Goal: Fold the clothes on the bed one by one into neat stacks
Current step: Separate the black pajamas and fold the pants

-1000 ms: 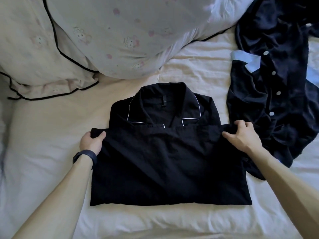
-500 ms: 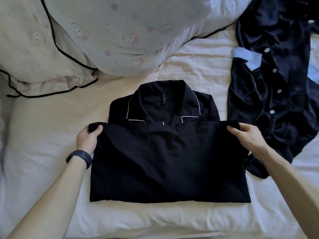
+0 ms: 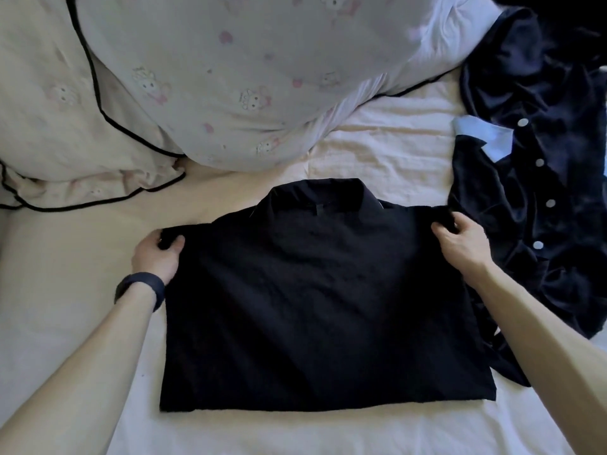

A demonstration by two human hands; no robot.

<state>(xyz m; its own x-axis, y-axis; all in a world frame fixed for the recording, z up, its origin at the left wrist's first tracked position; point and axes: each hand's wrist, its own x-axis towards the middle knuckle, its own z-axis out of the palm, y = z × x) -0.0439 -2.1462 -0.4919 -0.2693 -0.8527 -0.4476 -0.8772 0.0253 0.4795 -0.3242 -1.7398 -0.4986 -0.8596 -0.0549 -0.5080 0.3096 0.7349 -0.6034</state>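
Dim, soft light overall, brightest along the upper right, where the pillow [image 3: 262, 77] and the bed sheet [image 3: 387, 142] turn a cool bluish white; the left side of the bed falls into a warmer, duller cream. The black shirt [image 3: 322, 307] is underexposed to a nearly flat dark mass, its folds and seams hardly readable. The dark navy garment [image 3: 542, 192] at the right catches faint sheen on its creases, and its buttons show as small pale dots. Shadows are diffuse, with no hard edges and no glare. Fine detail is smeared and slightly noisy throughout. Wide-angle stretching shows at the lower corners, where both forearms swell towards the frame edge
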